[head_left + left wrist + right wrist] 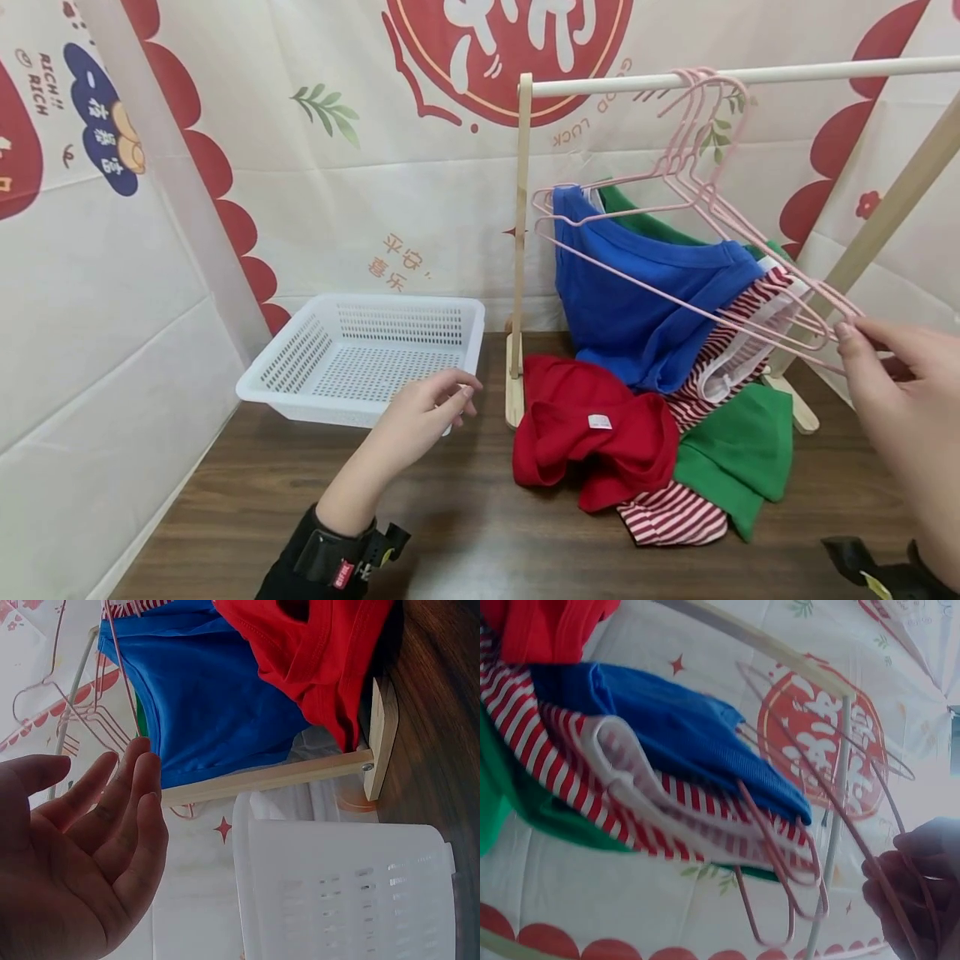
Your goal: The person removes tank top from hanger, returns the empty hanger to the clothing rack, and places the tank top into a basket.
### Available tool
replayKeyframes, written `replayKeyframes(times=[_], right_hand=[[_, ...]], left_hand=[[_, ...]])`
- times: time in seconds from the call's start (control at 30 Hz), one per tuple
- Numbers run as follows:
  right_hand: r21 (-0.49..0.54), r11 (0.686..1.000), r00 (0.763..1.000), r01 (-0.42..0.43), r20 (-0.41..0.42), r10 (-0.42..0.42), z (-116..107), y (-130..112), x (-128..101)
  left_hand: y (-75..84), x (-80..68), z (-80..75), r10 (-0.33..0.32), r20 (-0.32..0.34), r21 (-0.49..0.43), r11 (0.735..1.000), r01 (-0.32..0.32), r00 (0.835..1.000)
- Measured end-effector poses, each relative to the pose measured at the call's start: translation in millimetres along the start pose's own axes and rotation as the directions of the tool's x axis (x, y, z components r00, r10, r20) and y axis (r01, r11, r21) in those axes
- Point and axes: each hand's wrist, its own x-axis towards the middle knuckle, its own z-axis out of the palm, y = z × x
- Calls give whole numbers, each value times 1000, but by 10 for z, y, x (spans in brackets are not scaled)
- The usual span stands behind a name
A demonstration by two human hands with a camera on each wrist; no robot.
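Note:
My right hand (907, 375) pinches the right end of a bare pink hanger (645, 271) at the front of the rack. In the right wrist view the fingers (911, 874) are curled round hanger wire. Behind that hanger, a blue sleeveless top (637, 275), a red-and-white striped garment (738, 321) and a green garment (645, 218) hang on more pink hangers. A crumpled red garment (592, 425) with a white label lies on the table below. My left hand (427, 412) hovers by the white basket's right front corner, fingers relaxed, holding nothing; its palm shows in the left wrist view (97, 840).
The white perforated basket (360, 408) stands on the dark wooden table (247, 483) at the left. A wooden post (520, 250) and a white rail (600, 86) form the rack. Green cloth (738, 450) and striped cloth (675, 515) lie beside the red garment. Printed cloth walls enclose the table.

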Motion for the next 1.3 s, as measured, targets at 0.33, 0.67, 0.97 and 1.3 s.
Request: replayKeyframes(times=[0.33, 0.67, 0.97, 1.3], right_hand=[[-187, 973, 988, 135, 95, -118, 172, -215, 73], [-134, 988, 994, 79, 88, -67, 431, -301, 233], [-107, 993, 994, 54, 104, -43, 603, -341, 314], [-94, 996, 982, 12, 191, 6, 727, -325, 388]], left_hand=[[58, 50, 68, 10, 17, 25, 1000, -10, 1000], [102, 105, 174, 29, 28, 76, 997, -31, 999], [96, 122, 257, 49, 22, 141, 989, -52, 999], [88, 143, 339, 52, 21, 176, 983, -54, 998]])
